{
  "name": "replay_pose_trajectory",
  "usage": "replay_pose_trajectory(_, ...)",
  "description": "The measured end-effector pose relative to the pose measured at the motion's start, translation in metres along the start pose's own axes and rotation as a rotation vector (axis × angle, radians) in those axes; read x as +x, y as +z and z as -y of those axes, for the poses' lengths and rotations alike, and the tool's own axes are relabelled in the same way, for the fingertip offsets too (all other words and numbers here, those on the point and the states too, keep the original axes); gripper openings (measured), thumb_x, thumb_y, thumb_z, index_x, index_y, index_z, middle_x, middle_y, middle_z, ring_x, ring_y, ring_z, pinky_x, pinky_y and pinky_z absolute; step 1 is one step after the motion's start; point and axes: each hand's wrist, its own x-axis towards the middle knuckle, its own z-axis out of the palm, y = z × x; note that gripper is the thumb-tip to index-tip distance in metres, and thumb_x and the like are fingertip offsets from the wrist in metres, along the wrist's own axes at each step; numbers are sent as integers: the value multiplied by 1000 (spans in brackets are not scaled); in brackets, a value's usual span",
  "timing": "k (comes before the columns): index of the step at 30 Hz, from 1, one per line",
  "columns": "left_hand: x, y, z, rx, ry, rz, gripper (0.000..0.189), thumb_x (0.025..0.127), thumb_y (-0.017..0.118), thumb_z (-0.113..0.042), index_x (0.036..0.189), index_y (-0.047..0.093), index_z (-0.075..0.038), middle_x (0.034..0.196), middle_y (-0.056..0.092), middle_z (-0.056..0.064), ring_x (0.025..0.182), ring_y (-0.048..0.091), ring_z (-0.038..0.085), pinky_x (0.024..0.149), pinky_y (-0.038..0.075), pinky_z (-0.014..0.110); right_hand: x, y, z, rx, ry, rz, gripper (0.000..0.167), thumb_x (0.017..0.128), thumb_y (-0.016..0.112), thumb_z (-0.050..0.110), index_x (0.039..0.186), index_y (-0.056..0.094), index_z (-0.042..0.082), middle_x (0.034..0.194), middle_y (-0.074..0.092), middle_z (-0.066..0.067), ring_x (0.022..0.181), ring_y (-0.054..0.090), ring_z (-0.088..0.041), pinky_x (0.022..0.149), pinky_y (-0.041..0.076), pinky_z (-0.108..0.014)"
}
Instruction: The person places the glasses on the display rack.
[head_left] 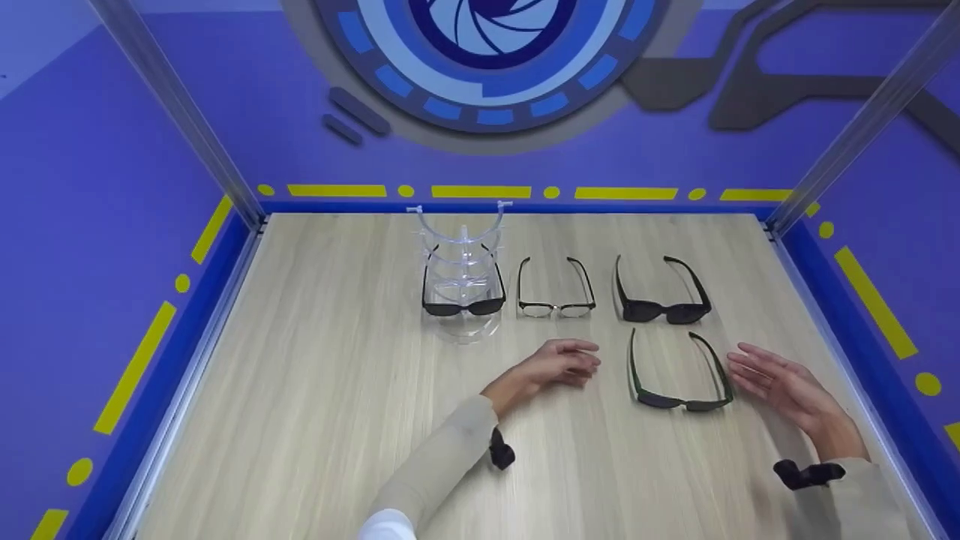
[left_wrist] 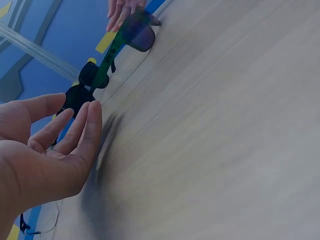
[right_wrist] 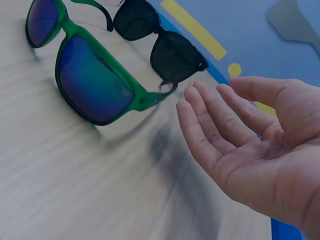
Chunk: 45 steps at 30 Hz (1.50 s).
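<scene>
Green-framed sunglasses (head_left: 658, 402) with bluish mirrored lenses (right_wrist: 87, 82) rest on the table, temples unfolded toward the back, between my two hands. My left hand (head_left: 551, 365) hovers to their left, fingers loosely bent and holding nothing. On their other side is my right hand (head_left: 784, 390), palm turned inward, fingers relaxed, fingertips close to the right temple. Behind the green pair lie black sunglasses (head_left: 643, 311). Clear-lensed glasses with dark upper rims (head_left: 536, 306) sit further left, beyond my left hand.
At the back left, a clear plastic eyewear stand (head_left: 463, 282) has another black pair of sunglasses (head_left: 486, 306) at its lower part. Blue printed panels (head_left: 195, 105) and metal posts (head_left: 855, 120) border the wooden table (head_left: 315, 390).
</scene>
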Motion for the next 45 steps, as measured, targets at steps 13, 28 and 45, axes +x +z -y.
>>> replay_pose_trajectory(13, 17, 38, 18, -59, -3, 70, 55, 97, 61, 4, 150, 47, -1, 141, 61, 23, 119, 68, 29, 103, 57, 39, -10, -12, -18, -57, 65, -22, 45, 112, 29, 3, 131, 67, 20, 130, 72, 0, 121, 67, -11, 104, 55, -27)
replay_pose_trajectory(28, 18, 50, 22, -116, -1, 53, 52, 98, 58, 4, 149, 49, -4, 138, 64, 20, 123, 65, 38, 105, 56, 43, -14, -9, -25, 71, 101, 116, 53, 110, 23, -5, 140, 63, 13, 140, 66, -3, 130, 63, -17, 110, 50, -34)
replay_pose_trajectory(45, 16, 52, 23, -134, -5, 72, 51, 98, 57, 5, 148, 50, -3, 137, 64, 21, 124, 64, 38, 106, 55, 45, -11, -4, -27, 40, 122, 153, 54, 110, 23, -5, 146, 56, 16, 144, 61, -10, 133, 60, -22, 112, 48, -31)
